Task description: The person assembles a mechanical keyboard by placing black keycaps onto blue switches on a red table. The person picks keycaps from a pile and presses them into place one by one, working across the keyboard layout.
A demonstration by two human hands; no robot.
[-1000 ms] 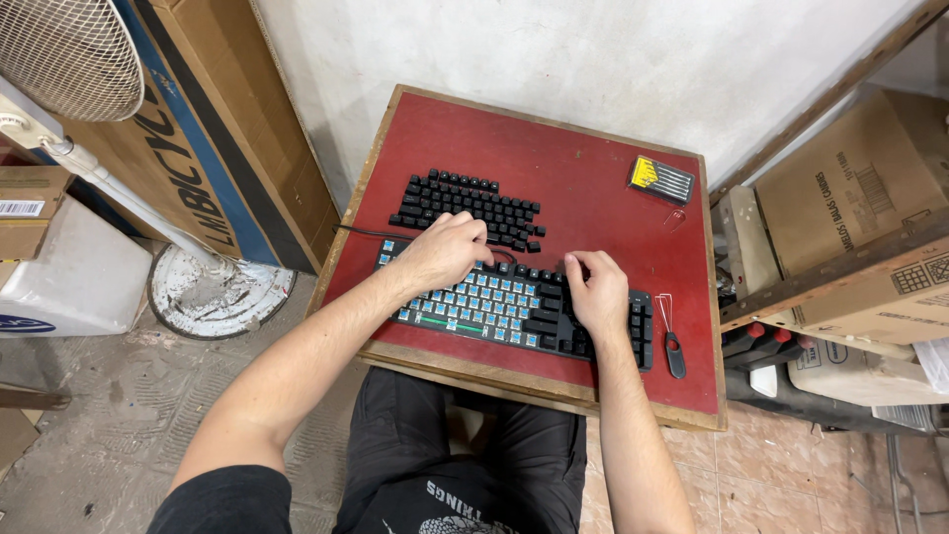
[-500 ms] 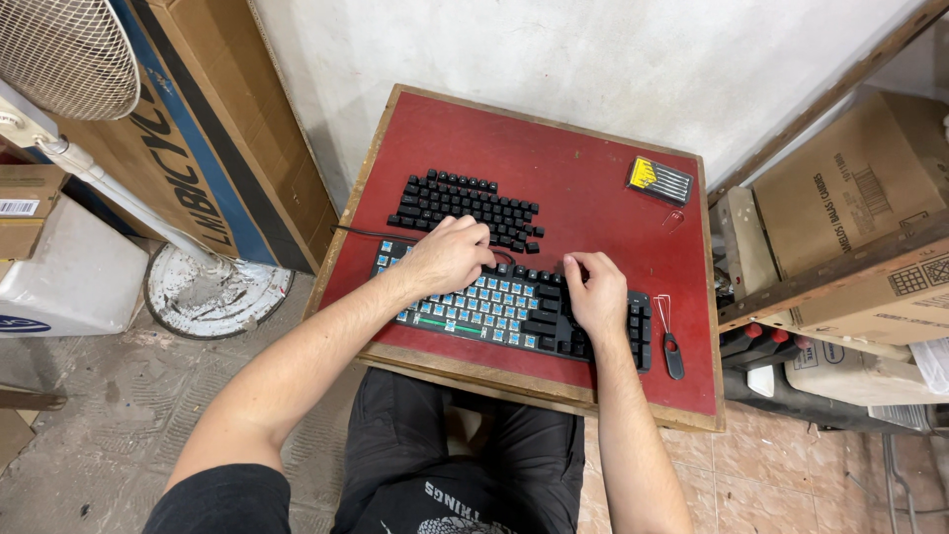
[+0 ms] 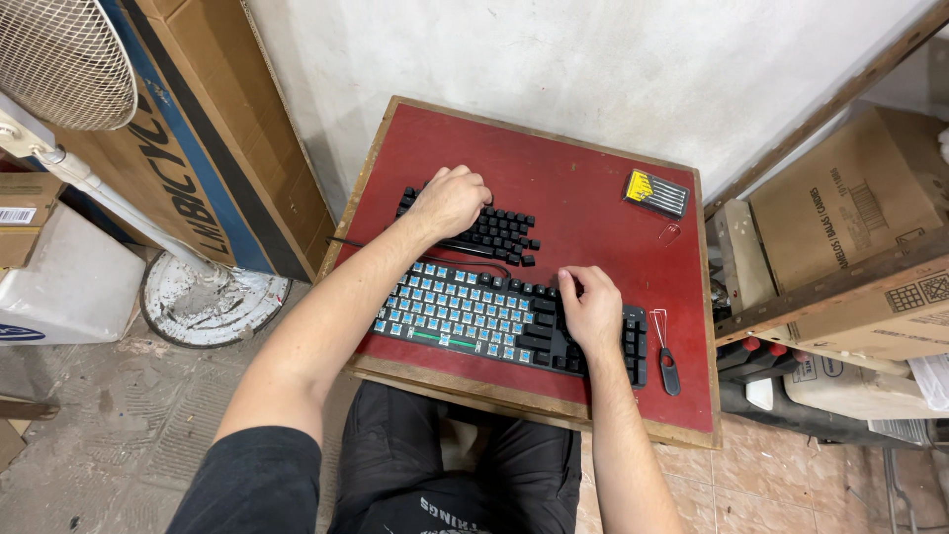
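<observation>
My left hand (image 3: 450, 201) has moved up off the keyboard (image 3: 509, 321) onto the keycaps (image 3: 489, 229), fingers curled over them; I can't tell whether it grips any. Near me, the keyboard lies close to the worktop's (image 3: 593, 198) front edge, my right hand (image 3: 591, 311) resting loosely closed on its right part. Bare red surface stays free beyond the keycaps, up to the wall.

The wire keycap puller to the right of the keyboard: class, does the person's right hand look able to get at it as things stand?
Probably yes. The keycap puller lies in the open on the red table, just right of the keyboard. The right hand rests on the keyboard's right part, and nothing lies between the two.
</observation>
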